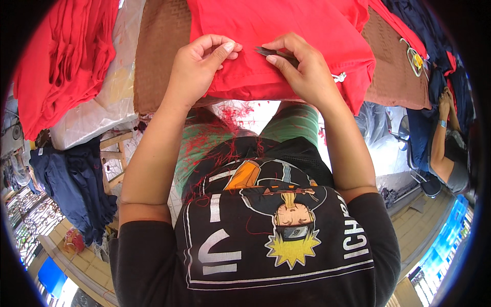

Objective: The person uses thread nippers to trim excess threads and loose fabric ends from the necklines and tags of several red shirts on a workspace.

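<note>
The red garment (286,46) lies folded over the tabletop (158,56) edge at upper centre of the frame, its lower fold hanging toward the person's lap. The right hand (307,69) holds small dark thread snips (276,52) in a closed grip, tips pointing left along the fabric surface. The left hand (199,64) pinches narrow, thumb to forefinger, just left of the tips; whether a thread sits in that pinch cannot be told. Risk: the snip tips rest flat on the cloth, so a shallow angle could nick the garment instead of a loose thread. The left fingertips sit near the blades, so a slip could cut them. Red thread clippings (215,140) lie scattered on the lap at centre frame and could cling to the finished piece. Around: a stack of red cloth (61,61) at upper left, dark blue garments (71,179) at lower left, a second pair of scissors (413,55) at upper right, and another person's arm (440,138) at the right edge. Nothing blocks the hands.
</note>
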A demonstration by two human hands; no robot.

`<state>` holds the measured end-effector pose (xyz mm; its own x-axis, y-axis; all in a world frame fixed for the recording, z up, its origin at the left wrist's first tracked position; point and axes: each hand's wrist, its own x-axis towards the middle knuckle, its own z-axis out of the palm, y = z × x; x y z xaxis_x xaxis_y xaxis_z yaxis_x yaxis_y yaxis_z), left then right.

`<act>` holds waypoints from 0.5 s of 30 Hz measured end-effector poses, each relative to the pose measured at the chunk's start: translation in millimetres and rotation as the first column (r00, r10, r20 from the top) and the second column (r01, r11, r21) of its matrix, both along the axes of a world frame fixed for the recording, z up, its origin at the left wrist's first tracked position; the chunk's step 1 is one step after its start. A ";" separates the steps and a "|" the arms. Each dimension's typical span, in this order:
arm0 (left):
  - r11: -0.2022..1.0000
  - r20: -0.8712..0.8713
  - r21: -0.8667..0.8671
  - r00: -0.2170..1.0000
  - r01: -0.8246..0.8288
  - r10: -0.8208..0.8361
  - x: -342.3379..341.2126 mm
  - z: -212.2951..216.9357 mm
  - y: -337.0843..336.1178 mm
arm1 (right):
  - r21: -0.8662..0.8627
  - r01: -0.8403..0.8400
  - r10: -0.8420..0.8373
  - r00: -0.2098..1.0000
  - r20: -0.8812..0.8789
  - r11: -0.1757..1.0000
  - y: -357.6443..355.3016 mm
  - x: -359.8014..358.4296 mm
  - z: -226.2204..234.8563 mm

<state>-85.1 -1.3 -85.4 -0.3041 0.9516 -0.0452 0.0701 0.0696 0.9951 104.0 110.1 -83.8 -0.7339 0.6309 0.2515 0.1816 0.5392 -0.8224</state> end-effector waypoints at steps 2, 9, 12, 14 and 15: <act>1.000 0.026 -0.002 1.000 -0.014 0.014 0.1 0.1 0.3 | 0.016 -0.050 0.051 0.998 -0.041 0.999 -0.2 0.3 -0.6; 0.999 -0.001 0.035 1.000 -0.018 0.018 2.1 0.5 -1.9 | 0.117 -0.084 0.085 0.996 -0.001 0.990 -4.9 -10.8 2.0; 0.995 -0.137 0.100 0.990 0.027 -0.013 0.2 10.4 -7.7 | 0.150 -0.092 0.091 0.996 0.010 0.984 -5.5 -13.1 7.3; 0.951 -0.296 0.123 0.925 0.283 -0.238 -11.2 32.8 -16.1 | 0.167 -0.089 0.086 0.996 0.026 0.982 -3.9 -10.8 10.9; 0.856 -0.389 0.100 0.812 0.506 -0.435 -25.1 56.5 -21.5 | 0.170 -0.063 0.059 0.998 0.031 0.983 -2.7 -7.4 13.7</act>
